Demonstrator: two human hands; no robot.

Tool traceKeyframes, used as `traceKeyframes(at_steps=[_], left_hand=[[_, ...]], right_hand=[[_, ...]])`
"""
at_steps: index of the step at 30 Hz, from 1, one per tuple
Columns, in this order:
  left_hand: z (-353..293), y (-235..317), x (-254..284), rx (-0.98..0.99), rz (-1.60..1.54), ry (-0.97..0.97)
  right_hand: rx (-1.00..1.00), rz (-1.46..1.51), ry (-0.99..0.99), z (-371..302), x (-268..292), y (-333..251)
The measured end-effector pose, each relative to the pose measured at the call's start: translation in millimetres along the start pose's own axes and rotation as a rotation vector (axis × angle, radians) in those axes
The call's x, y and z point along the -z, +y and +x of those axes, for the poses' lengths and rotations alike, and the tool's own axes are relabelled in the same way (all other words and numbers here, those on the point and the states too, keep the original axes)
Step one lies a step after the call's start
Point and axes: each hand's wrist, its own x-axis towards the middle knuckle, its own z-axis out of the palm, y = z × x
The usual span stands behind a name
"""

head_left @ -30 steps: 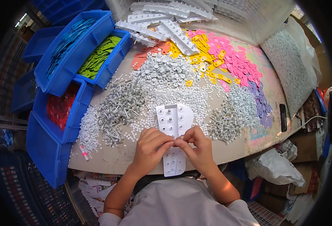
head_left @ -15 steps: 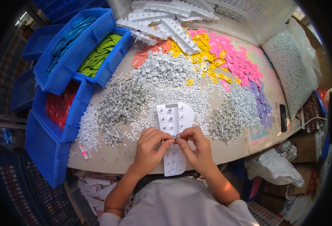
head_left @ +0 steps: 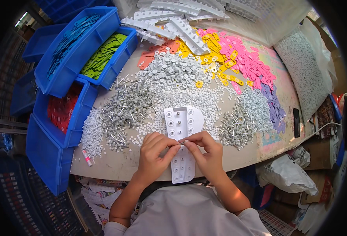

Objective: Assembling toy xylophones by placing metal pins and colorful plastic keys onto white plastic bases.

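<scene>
A: Item one, your white plate (head_left: 197,118): location?

B: Middle of the tabletop (head_left: 116,167), lengthwise to you, near end at the near edge. Round fittings line both sides; metal studs (head_left: 179,122) stand in a row between them, toward the far end.

A: Item two, your hands?

B: Left hand (head_left: 156,152): fingers narrow, thumb and index pinched at the tips. Right hand (head_left: 206,152): likewise. Held between the two: one small part (head_left: 182,143), greyish, slim; exact form too small to tell. Both hands sit over the plate's middle and hide some of it. Contact between part and plate: cannot tell.

A: Item three, your step?

B: By judgement, fine two-handed work on a single piece. Whether you are joining two bits or turning one about, cannot tell.

A: Item four, your next move, what it calls for?

B: Judged likewise: an even pinch, the piece squared between your fingertips, and a clear sight of the plate's middle. A slack grip could lose it among look-alike bits.

A: Item five, your loose stock?

B: Discs (head_left: 205,98), just beyond the plate. Caps (head_left: 177,72), a mound farther off. Pins, a left heap (head_left: 128,108) and a right heap (head_left: 236,131). Yellow strips (head_left: 216,49) and pink strips (head_left: 248,59), toward the far edge. Purple strips (head_left: 274,110), toward the right edge.
</scene>
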Motion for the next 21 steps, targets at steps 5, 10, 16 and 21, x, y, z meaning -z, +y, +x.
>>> traceKeyframes(at_steps=[5,10,16,21], left_hand=[[-0.2,0.2,-0.7,0.004,-0.001,0.003],[0.3,-1.1,-1.0,0.03,0.012,-0.004],[0.2,-1.2,-3.6,0.006,0.001,0.002],[-0.5,-0.9,-5.0,0.02,0.014,0.004]], right_hand=[[-0.004,0.08,-0.012,1.9,0.1,2.0],[0.019,0.063,-0.029,-0.2,1.4,1.1],[0.01,0.14,-0.022,0.0,1.2,2.3],[0.03,0.124,-0.033,-1.9,0.7,0.4]])
